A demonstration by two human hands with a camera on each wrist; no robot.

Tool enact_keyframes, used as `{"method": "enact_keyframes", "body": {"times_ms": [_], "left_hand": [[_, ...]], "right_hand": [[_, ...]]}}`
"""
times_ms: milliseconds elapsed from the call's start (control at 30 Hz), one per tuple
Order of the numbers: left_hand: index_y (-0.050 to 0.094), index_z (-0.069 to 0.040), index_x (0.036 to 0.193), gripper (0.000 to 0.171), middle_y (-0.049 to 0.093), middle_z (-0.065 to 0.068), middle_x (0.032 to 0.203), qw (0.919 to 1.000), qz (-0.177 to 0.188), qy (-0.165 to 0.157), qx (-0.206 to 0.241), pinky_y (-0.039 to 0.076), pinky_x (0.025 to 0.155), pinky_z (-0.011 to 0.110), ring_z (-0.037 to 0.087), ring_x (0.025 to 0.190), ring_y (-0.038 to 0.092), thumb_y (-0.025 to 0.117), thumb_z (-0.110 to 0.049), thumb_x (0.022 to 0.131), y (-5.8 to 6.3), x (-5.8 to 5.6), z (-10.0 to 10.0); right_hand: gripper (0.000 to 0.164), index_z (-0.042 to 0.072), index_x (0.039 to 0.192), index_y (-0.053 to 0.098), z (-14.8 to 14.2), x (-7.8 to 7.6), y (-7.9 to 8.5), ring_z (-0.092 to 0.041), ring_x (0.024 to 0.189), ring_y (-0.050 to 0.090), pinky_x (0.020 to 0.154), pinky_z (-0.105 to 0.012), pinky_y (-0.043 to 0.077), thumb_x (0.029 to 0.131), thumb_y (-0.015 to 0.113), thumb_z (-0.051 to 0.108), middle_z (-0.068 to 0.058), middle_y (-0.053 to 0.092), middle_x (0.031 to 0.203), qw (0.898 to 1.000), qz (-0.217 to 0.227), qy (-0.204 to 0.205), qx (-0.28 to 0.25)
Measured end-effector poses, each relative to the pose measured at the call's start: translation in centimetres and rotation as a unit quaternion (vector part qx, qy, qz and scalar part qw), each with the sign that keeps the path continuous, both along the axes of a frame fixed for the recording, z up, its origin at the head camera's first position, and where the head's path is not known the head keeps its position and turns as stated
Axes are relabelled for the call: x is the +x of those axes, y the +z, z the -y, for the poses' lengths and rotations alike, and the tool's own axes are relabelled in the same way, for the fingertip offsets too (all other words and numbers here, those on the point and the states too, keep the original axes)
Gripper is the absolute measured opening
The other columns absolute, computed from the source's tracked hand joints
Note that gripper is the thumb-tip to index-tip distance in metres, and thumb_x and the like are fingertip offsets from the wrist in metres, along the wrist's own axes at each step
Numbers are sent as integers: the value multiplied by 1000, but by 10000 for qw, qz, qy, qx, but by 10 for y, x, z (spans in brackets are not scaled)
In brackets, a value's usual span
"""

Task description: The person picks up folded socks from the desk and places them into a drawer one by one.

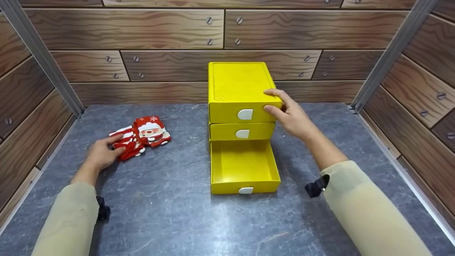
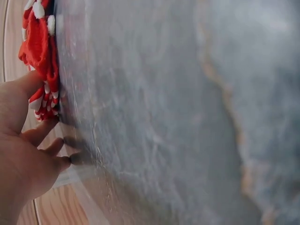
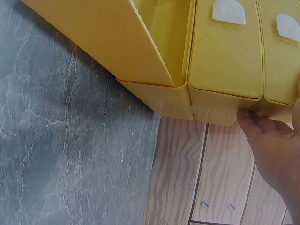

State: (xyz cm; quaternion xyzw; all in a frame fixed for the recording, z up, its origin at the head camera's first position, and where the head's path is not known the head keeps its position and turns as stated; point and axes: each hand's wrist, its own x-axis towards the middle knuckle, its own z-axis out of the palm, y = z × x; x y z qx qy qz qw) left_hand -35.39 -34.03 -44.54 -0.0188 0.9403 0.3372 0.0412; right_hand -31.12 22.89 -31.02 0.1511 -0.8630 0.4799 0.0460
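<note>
On the left lies a pair of red-and-white socks (image 1: 151,131) with a Santa face and striped ends. My left hand (image 1: 102,152) holds the striped end, thumb on the near side and fingers across the far side. In the left wrist view the thumb touches the red cloth of the socks (image 2: 40,49), and the other fingers spread beside it. A yellow drawer cabinet (image 1: 241,81) with white handles stands right of centre. Its bottom drawer (image 1: 245,160) is pulled out with nothing inside. My right hand (image 1: 293,115) grips the cabinet's upper right front corner, thumb on the front.
Two closed drawers, the top drawer (image 1: 227,113) and the middle drawer (image 1: 225,132), sit above the pulled-out one. Wood-patterned panels (image 1: 170,28) wall the grey marbled table (image 1: 170,213) at the back and sides. Metal posts mark the back corners.
</note>
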Motion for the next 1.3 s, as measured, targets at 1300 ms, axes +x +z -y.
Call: {"method": "enact_keyframes", "body": {"times_ms": [1300], "left_hand": [[66, -7, 145, 47, 64, 28, 123, 9930, -1162, -226, -37, 44, 74, 30, 32, 97, 55, 75, -11, 99, 36, 71, -27]], "right_hand": [[51, 31, 156, 48, -13, -24, -26, -29, 115, 58, 95, -43, 50, 107, 62, 39, -14, 55, 141, 9998, -19, 0, -196]]}}
